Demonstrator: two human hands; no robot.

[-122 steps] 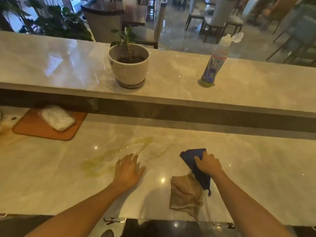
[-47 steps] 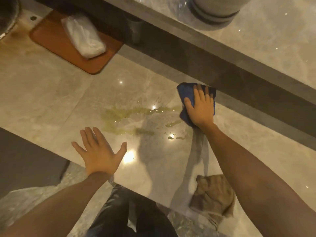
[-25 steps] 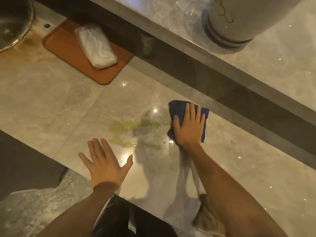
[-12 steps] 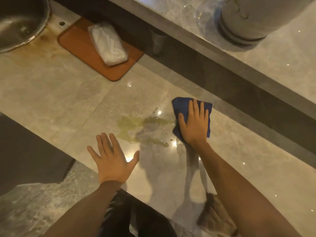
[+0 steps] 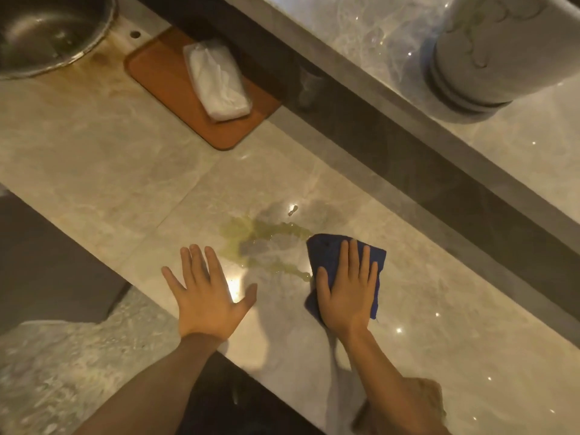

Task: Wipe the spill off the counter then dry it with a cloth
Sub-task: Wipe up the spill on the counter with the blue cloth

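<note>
A yellowish spill (image 5: 251,243) spreads over the marble counter (image 5: 94,171). My right hand (image 5: 346,290) lies flat with fingers spread on a blue cloth (image 5: 326,252), pressing it onto the counter at the spill's right edge. Flat on the counter by its near edge, just left of the spill, rests my left hand (image 5: 207,296), fingers apart and holding nothing. A tan cloth (image 5: 433,400) lies near the front edge, mostly hidden behind my right forearm.
An orange board (image 5: 163,80) with a white wrapped packet (image 5: 216,80) sits at the back left, next to a metal sink bowl (image 5: 47,32). A raised ledge (image 5: 533,158) runs behind, carrying a pale plant pot (image 5: 489,51). The counter's front edge drops to the floor.
My right hand has dragged the blue cloth toward me along the spill's right side. The spill's right part has shrunk over the last seconds. My left hand stays flat in place.
</note>
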